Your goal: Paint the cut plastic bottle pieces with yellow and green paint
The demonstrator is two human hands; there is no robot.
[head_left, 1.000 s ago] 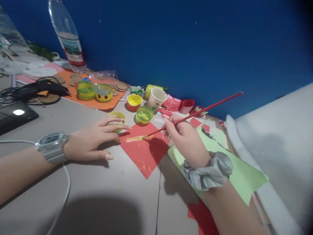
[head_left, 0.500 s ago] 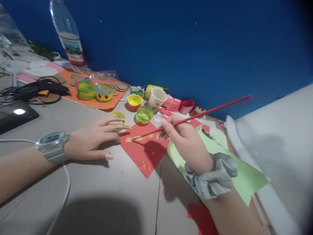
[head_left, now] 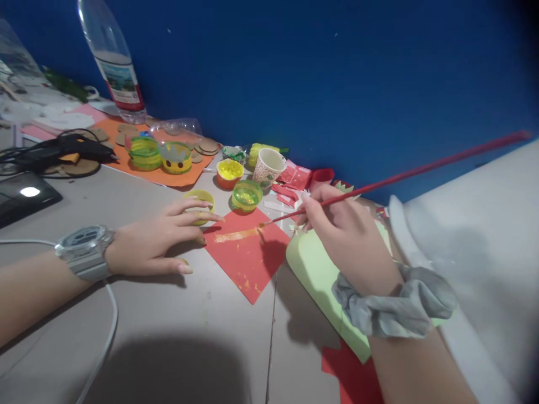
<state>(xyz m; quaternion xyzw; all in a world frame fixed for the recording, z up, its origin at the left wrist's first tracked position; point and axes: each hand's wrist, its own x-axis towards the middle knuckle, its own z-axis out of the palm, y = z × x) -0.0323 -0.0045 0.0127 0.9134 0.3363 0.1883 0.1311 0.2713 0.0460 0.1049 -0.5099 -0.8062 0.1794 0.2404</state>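
Pinched in my right hand (head_left: 341,230) is a long red paintbrush (head_left: 391,179), its bristle end over the right part of a red paper square (head_left: 248,269). A yellow-orange streak of paint (head_left: 236,235) runs across the square, with smaller specks near its front corner. My left hand (head_left: 160,238) lies with fingers spread, fingertips at the paper's left edge. Just behind those fingers sits a yellow ring (head_left: 201,196), partly covered. A green-yellow clear cup (head_left: 247,194) stands behind the paper, near a small red cup of yellow paint (head_left: 229,173).
A patterned paper cup (head_left: 269,168) stands by the blue wall. Left are a plastic bottle (head_left: 122,84), an orange sheet (head_left: 168,177) with decorated rings, and a black glue gun (head_left: 84,147). Light green paper (head_left: 315,269) lies under my right forearm. A white cable (head_left: 110,331) crosses the front left.
My right hand has moved right, drawing the brush tip from the streak's left end to its right end. The streak now shows more fully. My left hand stays in place.
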